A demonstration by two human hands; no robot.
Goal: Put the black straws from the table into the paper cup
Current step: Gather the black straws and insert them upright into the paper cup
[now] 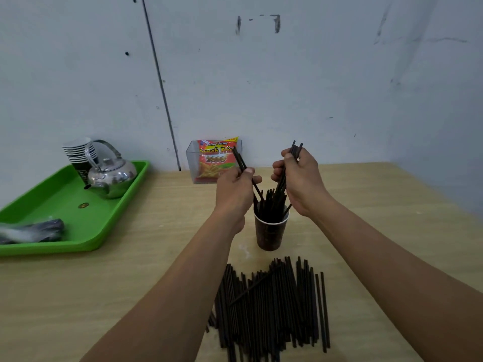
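Note:
A dark paper cup [270, 233] stands upright on the wooden table [146, 283], with several black straws [269, 205] standing in it. My left hand [235, 194] pinches a couple of black straws just left of and above the cup's rim, their lower ends pointing into it. My right hand [300, 176] grips a small bundle of straws above the cup's right side, lower ends inside the cup. A large pile of loose black straws [271, 307] lies flat on the table in front of the cup.
A green tray [65, 205] at the left holds a steel kettle [112, 176], a stack of paper cups [77, 152] and a plastic-wrapped bundle [31, 231]. A clear holder with a red snack packet [214, 160] stands against the pale wall.

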